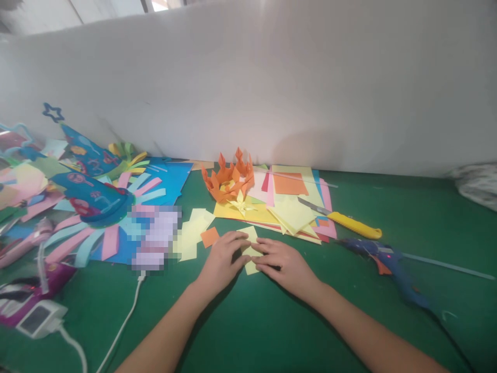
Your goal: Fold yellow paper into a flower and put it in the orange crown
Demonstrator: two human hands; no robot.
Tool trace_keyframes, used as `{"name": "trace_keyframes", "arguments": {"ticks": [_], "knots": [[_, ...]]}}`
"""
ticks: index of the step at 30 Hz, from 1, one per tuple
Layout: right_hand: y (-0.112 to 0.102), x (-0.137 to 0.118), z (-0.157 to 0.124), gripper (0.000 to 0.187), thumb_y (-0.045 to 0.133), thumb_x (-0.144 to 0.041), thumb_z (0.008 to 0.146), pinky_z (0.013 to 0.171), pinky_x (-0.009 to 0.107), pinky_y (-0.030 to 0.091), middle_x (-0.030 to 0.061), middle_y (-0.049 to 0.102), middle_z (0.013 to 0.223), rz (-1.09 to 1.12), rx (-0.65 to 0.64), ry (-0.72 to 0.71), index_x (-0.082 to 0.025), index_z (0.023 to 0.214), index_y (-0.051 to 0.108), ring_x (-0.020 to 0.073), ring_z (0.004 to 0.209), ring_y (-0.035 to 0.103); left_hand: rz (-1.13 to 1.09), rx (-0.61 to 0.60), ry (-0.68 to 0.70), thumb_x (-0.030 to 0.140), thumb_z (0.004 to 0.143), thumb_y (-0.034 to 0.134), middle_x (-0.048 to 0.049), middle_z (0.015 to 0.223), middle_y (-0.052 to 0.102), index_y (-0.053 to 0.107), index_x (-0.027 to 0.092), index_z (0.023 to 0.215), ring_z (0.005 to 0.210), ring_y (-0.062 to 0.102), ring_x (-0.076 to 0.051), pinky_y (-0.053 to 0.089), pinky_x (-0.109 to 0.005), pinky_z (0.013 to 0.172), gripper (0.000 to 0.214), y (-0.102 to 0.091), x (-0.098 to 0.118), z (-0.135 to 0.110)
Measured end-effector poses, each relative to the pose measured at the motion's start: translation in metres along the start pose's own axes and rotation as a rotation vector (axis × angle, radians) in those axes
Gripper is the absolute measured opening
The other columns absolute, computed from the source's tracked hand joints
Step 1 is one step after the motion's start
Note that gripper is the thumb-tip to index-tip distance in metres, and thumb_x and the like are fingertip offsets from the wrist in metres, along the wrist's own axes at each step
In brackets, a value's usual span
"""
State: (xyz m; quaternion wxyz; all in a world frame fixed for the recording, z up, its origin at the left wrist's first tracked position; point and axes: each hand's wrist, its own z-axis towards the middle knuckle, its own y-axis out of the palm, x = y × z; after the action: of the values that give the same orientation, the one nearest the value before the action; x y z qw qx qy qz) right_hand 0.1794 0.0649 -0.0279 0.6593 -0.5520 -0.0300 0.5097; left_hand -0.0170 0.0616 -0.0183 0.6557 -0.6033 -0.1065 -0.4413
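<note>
Paper (247, 251), a small pale yellow piece, is found directly under the fingertips of both hands, in the gap between them, on the green tabletop (240, 331). It is touched from one side by the left hand (222, 259), whose thumb and forefinger are parted, with some of the piece showing between them. From the other side it is met by the right hand (285, 264), whose fingers are bent and slightly spread, their tips at its edge. Whether the piece is pinched or only pressed flat by either hand cannot be told.

Just beyond the left hand's knuckles an orange square (210, 237) is seen, and farther to that hand's left, pale yellow sheets (190, 241) are overlapped. Past these, a pixelated lilac object (155, 241) is joined by a white cable (126, 318), and decorated blue cone hats (97, 199) are set well to the left.

Ahead of both hands, a folded orange crown (222, 191) is placed, with a yellow paper star (241, 203) just in front. Beyond the right hand, coloured sheets (293, 217) are stacked, and a yellow-handled knife (353, 224) is laid with its blade over them. To that hand's right, a blue glue gun (398, 269) is laid down.
</note>
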Motion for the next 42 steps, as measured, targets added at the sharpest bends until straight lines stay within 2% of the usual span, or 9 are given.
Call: {"name": "trace_keyframes", "arguments": {"ticks": [9,23,28,32,35,38,42], "knots": [[-0.002,-0.001,0.001,0.018,0.055,-0.020,0.085,0.092,0.040,0.049,0.0044,0.065,0.115,0.027,-0.018,0.013,-0.023,0.090,0.073,0.0241,0.111,0.057,0.040,-0.105,-0.047,0.028,0.074,0.066,-0.0081,0.122,0.053,0.057,0.024,0.109,0.114,0.049,-0.025,0.041,-0.042,0.095,0.036,-0.006,0.003,-0.002],[-0.002,0.000,0.000,0.020,0.054,-0.020,0.086,0.095,0.039,0.046,0.0034,0.063,0.118,0.023,-0.055,0.051,-0.023,0.093,0.072,0.0241,0.115,0.054,0.102,-0.144,-0.079,0.034,0.077,0.063,-0.0056,0.128,0.048,0.052,0.027,0.112,0.117,0.046,-0.024,0.038,-0.042,0.096,0.038,-0.005,0.007,-0.002],[-0.003,-0.002,-0.001,0.021,0.051,-0.020,0.087,0.097,0.039,0.045,0.0045,0.064,0.117,0.029,-0.058,0.038,-0.022,0.094,0.071,0.0229,0.116,0.053,0.142,-0.149,-0.070,0.036,0.078,0.062,-0.0067,0.133,0.046,0.048,0.028,0.121,0.120,0.044,-0.025,0.037,-0.044,0.097,0.046,-0.003,0.006,-0.004],[-0.008,-0.004,-0.001,0.020,0.056,-0.022,0.084,0.100,0.040,0.041,0.0058,0.061,0.121,0.065,-0.099,0.041,-0.022,0.101,0.068,0.0230,0.119,0.050,0.172,-0.182,-0.065,0.037,0.079,0.060,-0.0041,0.138,0.043,0.043,0.030,0.128,0.128,0.035,-0.025,0.032,-0.047,0.103,0.051,-0.001,0.003,-0.004],[-0.013,-0.003,0.000,0.032,0.063,-0.027,0.080,0.102,0.040,0.040,0.0066,0.060,0.122,0.102,-0.132,0.045,-0.021,0.111,0.063,0.0236,0.119,0.049,0.175,-0.187,-0.063,0.038,0.079,0.060,-0.0032,0.139,0.043,0.044,0.029,0.128,0.130,0.034,-0.025,0.030,-0.047,0.105,0.052,-0.001,0.001,-0.004],[-0.016,-0.002,0.000,0.040,0.060,-0.024,0.081,0.102,0.039,0.039,0.0056,0.060,0.122,0.121,-0.146,0.055,-0.022,0.120,0.056,0.0220,0.119,0.049,0.181,-0.181,-0.059,0.039,0.079,0.060,-0.0037,0.139,0.043,0.045,0.029,0.127,0.129,0.034,-0.025,0.030,-0.047,0.104,0.052,-0.001,0.002,-0.004],[-0.019,-0.004,-0.001,0.034,0.058,-0.021,0.081,0.101,0.041,0.039,0.0075,0.058,0.124,0.094,-0.146,0.036,-0.021,0.115,0.060,0.0226,0.119,0.049,0.190,-0.181,-0.054,0.040,0.079,0.059,-0.0042,0.139,0.043,0.045,0.029,0.127,0.129,0.035,-0.026,0.031,-0.048,0.103,0.051,-0.002,0.003,-0.004]]}}
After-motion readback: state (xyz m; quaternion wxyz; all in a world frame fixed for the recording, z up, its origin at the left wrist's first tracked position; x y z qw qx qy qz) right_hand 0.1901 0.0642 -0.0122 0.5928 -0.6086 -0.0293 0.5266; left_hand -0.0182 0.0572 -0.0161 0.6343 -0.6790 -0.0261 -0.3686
